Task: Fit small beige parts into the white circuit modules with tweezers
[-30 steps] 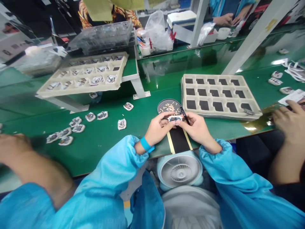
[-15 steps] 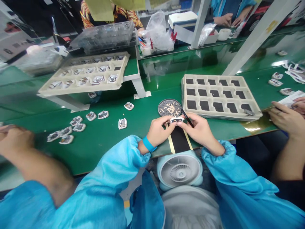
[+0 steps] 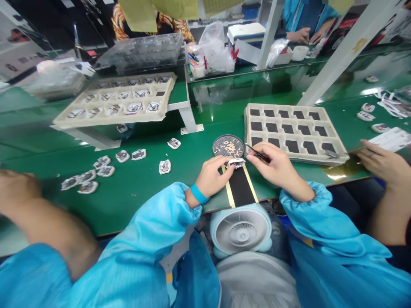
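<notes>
Centrally, item one: small white part (image 3: 236, 162), just in front of the round mesh dish (image 3: 228, 146), pinched by the left hand (image 3: 213, 175), fingers closed on it. Item two: black tweezers (image 3: 257, 154), just right of the dish, gripped in the closed right hand (image 3: 276, 166). Item three: compartment tray (image 3: 282, 106), right of the dish, on the green desk (image 3: 144, 188). Loose parts (image 3: 165, 167) lay left of the dish.

No text, no. or brand is readable: small white-framed part (image 3: 236, 162), thin black tweezers (image 3: 255, 152) and white paper sheet (image 3: 390, 139) show nothing legible
</notes>
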A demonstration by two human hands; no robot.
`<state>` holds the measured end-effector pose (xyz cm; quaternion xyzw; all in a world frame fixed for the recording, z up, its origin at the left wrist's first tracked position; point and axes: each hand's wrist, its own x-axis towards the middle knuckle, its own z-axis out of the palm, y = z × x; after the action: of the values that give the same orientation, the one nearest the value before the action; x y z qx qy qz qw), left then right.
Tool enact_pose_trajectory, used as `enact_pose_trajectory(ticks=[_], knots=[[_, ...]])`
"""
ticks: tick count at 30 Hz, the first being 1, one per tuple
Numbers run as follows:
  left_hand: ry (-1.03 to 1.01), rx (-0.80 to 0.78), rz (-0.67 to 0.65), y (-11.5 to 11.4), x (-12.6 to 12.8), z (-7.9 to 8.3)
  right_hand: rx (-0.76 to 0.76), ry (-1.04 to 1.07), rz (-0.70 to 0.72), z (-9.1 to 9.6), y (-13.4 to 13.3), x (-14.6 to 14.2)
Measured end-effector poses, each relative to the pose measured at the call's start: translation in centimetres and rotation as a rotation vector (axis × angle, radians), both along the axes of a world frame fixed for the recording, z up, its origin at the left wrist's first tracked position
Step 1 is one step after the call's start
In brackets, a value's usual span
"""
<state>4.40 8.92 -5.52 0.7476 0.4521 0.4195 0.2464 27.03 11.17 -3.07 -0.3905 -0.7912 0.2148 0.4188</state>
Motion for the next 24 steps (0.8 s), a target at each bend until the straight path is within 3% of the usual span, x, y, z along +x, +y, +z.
enact_pose_trajectory(ticks=[6, 12, 19, 24], knots=[[0.017, 0.059, -0.01, 0.1, 0.0, -0.1, 0.103, -0.003, 0.157, 0.4, 0.1, -0.9], [0.026, 0.099, 0.018, 0.2, 0.1, -0.3, 0.205, -0.075, 0.155, -0.5, 0.2, -1.2], [0.037, 0.073, 0.029, 0.1, 0.0, -0.2, 0.15, -0.152, 0.219, -0.2, 0.6, -1.3], [0.009, -0.015, 0.131, 1.5, -1.1, 0.2, 0.07, -0.193, 0.283, 1.1, 3.4, -2.3]])
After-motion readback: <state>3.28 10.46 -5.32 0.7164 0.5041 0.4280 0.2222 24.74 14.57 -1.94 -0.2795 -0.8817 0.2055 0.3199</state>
